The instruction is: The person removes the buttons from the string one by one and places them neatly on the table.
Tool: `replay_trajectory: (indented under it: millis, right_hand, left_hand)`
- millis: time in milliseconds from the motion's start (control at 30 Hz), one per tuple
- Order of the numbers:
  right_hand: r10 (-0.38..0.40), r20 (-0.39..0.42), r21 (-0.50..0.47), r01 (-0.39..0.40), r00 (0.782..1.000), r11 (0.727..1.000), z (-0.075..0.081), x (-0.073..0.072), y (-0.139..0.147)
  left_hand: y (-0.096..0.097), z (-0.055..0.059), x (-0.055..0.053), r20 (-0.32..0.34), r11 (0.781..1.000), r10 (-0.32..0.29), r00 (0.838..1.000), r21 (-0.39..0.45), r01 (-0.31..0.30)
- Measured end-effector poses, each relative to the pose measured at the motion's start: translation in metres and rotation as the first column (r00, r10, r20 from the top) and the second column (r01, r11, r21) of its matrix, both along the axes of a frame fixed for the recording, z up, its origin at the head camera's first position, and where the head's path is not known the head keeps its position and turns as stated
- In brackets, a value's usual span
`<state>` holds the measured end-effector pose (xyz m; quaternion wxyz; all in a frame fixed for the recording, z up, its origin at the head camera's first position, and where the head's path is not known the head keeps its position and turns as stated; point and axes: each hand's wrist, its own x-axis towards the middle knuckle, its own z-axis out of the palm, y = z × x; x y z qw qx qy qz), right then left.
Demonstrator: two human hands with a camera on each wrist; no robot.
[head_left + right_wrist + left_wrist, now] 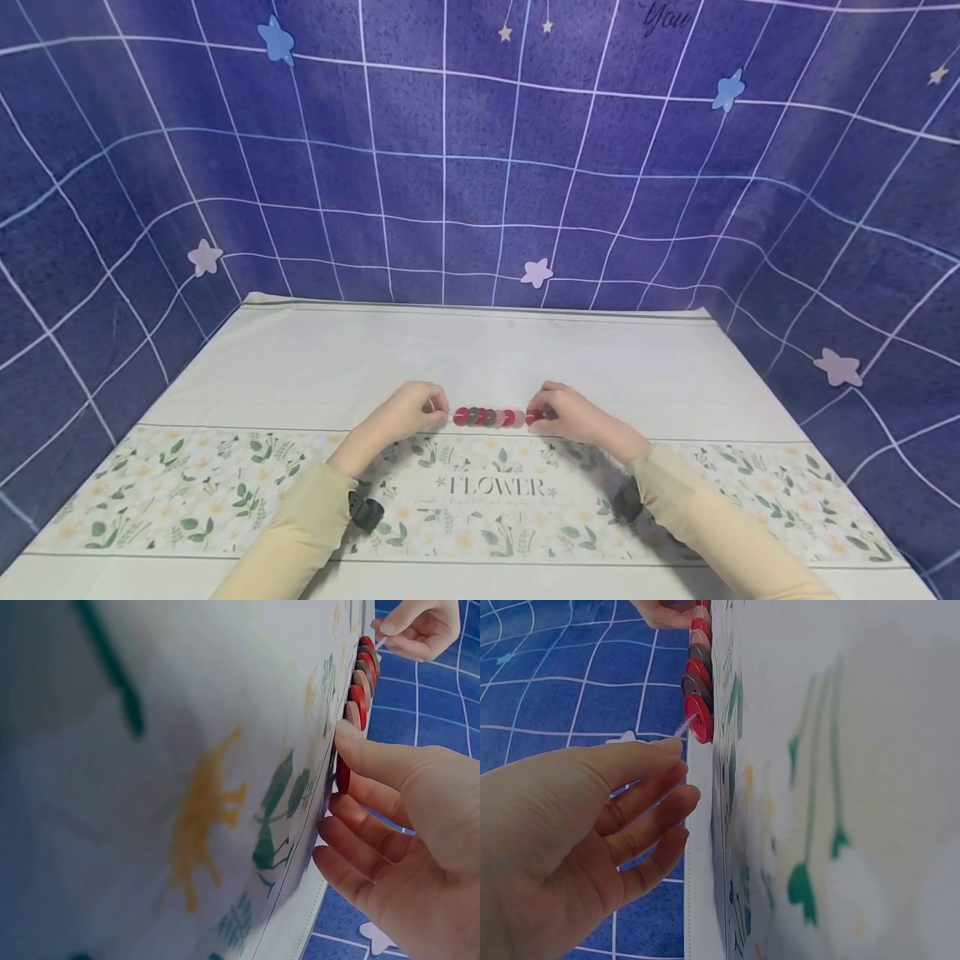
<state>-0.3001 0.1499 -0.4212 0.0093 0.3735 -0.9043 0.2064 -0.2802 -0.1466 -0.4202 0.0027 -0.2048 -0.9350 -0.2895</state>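
Red, dark grey and pink round buttons (pixel 491 417) form an overlapping row on a pale string, low over the white tablecloth between the two hands. At the row's left end, my left hand (pixel 411 411) pinches the string (pixel 684 727) between thumb and index finger, just beside a red button (pixel 699 718); the other fingers curl loosely. On the opposite side my right hand (pixel 573 414) pinches a separate red button (pixel 343 776), a small gap from the pink button (pixel 353 714) that ends the row. Whether the string passes through this button is hidden by the fingers.
The tablecloth (pixel 450 354) has a flowered band (pixel 315 517) with the word FLOWER across it, nearer the body. Behind and at both sides hangs a blue cloth (pixel 480 192) with white grid lines and stars. Dark straps with devices (pixel 366 510) sit at both wrists.
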Motion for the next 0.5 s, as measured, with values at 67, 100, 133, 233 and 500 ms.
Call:
replay_trajectory:
  millis: [67, 100, 133, 233, 500]
  right_hand:
    - [-0.008, 0.004, 0.006, 0.008, 1.0, 1.0, -0.0002, -0.0003, -0.0002]
    - [-0.012, 0.008, 0.009, 0.012, 1.0, 1.0, -0.0003, -0.0004, -0.0003]
    - [-0.018, 0.017, 0.011, 0.018, 1.0, 1.0, -0.0002, -0.0004, -0.0005]
    - [-0.021, 0.026, 0.013, 0.021, 0.999, 1.0, 0.0006, 0.0, -0.0013]
    - [-0.029, 0.016, 0.008, 0.029, 0.999, 1.0, 0.0065, 0.0015, -0.0012]
  left_hand:
    - [0.0003, -0.0004, -0.0002, 0.002, 1.0, 0.004, 1.0, 0.0, -0.004]
    - [0.0003, -0.0008, -0.0004, 0.0, 1.0, 0.005, 1.0, -0.002, -0.005]
    - [0.0004, -0.0012, -0.0006, 0.0, 1.0, 0.006, 1.0, -0.001, -0.006]
    - [0.0006, -0.0014, -0.0008, 0.0, 1.0, 0.006, 1.0, -0.006, -0.006]
    - [0.0003, 0.0001, -0.0003, -0.008, 1.0, -0.009, 1.0, 0.008, 0.009]
